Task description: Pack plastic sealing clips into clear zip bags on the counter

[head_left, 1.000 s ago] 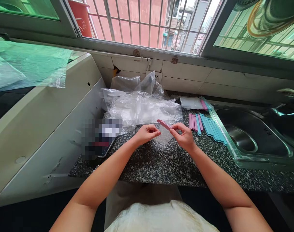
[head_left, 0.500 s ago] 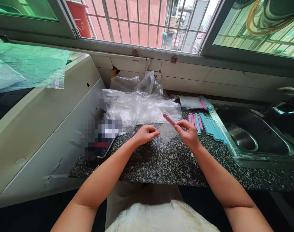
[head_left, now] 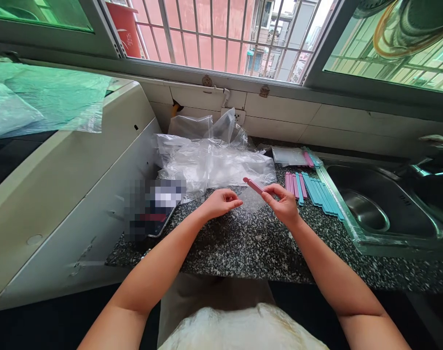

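My right hand [head_left: 284, 204] is closed on a pink plastic bag clip [head_left: 253, 184], gripping its right end between thumb and fingers. The clip's rounded free end points up and to the left. Below it a small clear plastic bag [head_left: 253, 200] shows over the dark counter. My left hand [head_left: 221, 203] is closed, its thumb and fingertips pinched at the left edge of this bag. To the right of my right hand lie rows of pink clips [head_left: 290, 182] and turquoise clips [head_left: 321, 194], side by side on the counter.
A heap of clear plastic bags [head_left: 214, 160] lies behind my hands. A phone [head_left: 165, 214], partly blurred out, is at the left. A clear packet [head_left: 289, 155] with clips by it lies at the back. A steel sink [head_left: 356, 243] is on the right, a window above.
The pink clip's free end has shifted slightly left and down. Both hands keep their grip almost in place, and the whole view has moved a little.
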`<state>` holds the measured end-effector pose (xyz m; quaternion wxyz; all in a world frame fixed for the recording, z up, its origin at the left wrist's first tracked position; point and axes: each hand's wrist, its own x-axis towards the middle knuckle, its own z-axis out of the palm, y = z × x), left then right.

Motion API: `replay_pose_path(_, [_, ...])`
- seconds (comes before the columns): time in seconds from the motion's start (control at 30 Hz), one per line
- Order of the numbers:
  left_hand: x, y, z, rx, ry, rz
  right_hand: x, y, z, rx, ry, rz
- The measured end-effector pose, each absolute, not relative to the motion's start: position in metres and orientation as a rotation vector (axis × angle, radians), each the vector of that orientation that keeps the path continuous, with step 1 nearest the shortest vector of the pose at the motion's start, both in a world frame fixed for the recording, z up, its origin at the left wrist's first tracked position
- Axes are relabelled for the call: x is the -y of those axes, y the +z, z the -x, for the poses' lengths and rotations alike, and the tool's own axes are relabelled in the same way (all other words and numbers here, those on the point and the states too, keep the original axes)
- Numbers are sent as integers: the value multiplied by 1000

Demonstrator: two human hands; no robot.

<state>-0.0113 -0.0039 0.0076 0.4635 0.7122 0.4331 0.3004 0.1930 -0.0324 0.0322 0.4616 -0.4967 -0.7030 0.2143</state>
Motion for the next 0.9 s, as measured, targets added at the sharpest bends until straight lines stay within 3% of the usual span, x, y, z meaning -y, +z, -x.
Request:
replay_pose_path(0.27, [7,24,13,-839,935,-1533,41,35,-181,1839,686,1178])
replay_pose_path(0.7, [9,25,16,-913,802,-1727,36,30,-182,1829,802,1212])
replay_pose_path(0.9, [5,23,17,-978,947,-1631,29,26,-187,1712,848,1279])
